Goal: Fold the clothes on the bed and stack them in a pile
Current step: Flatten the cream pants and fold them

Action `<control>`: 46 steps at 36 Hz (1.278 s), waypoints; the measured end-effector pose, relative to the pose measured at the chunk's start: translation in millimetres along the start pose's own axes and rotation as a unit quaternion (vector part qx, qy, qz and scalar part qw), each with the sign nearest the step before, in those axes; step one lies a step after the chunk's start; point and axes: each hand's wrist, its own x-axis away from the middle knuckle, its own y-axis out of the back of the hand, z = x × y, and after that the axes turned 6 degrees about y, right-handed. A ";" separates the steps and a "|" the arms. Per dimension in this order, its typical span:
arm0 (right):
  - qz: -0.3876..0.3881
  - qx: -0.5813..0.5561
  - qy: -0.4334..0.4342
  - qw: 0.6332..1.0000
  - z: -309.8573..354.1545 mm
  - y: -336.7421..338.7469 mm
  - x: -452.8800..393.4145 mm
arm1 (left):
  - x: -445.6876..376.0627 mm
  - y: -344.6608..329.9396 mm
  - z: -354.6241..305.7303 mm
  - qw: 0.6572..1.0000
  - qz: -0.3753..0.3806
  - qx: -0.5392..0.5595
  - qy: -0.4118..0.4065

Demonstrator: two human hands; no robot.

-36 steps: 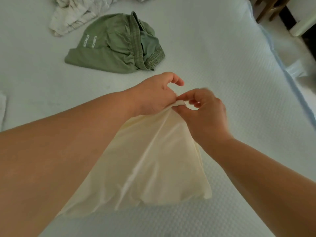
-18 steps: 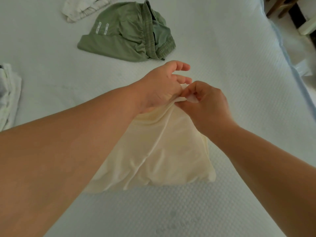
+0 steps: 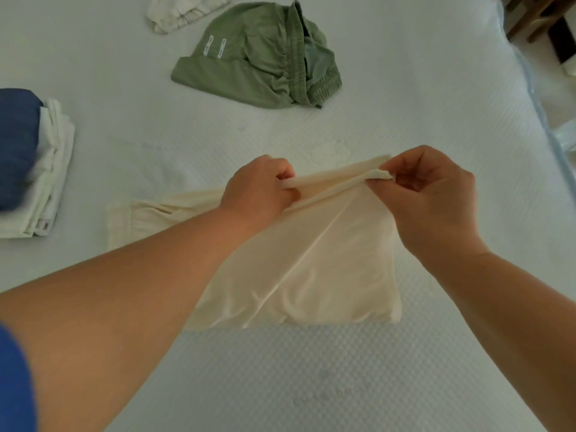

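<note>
A cream garment (image 3: 327, 269) lies partly on the white bed (image 3: 405, 104), its top edge lifted and stretched between my hands. My left hand (image 3: 258, 191) grips the left end of that edge. My right hand (image 3: 433, 194) pinches the right end. The lower part of the garment rests on the mattress, and a bit of it trails out left under my left forearm. A pile of folded clothes (image 3: 46, 169), blue on top of white pieces, sits at the left edge.
Crumpled green shorts (image 3: 258, 57) lie at the far middle of the bed. A rumpled white garment (image 3: 184, 10) lies beyond them. The bed's right edge (image 3: 539, 113) runs down the right side, with wooden furniture (image 3: 539, 17) past it.
My hands, close together at one point of the cream garment before, have moved apart and stretched its top edge out. The view has shifted, bringing the folded pile into sight at the left.
</note>
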 end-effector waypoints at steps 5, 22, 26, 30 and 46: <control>-0.011 -0.013 -0.002 1.000 1.7 8.8 2.2 | 1.3 8.0 41.9 0.997 -0.040 -0.040 0.050; -0.082 -0.057 -0.167 0.981 -15.1 31.9 -10.6 | 44.0 54.0 120.6 0.985 -0.069 -0.156 -0.030; -0.083 -0.046 -0.192 0.977 -28.5 36.8 -17.7 | 49.1 52.8 119.9 0.973 -0.078 -0.175 -0.130; -0.073 -0.035 -0.196 0.977 -41.5 36.7 -23.2 | 46.1 48.1 131.0 0.979 -0.063 -0.154 -0.121; -0.078 0.026 -0.185 0.979 -68.6 10.4 -38.9 | 3.2 28.4 159.0 0.993 -0.023 -0.115 0.001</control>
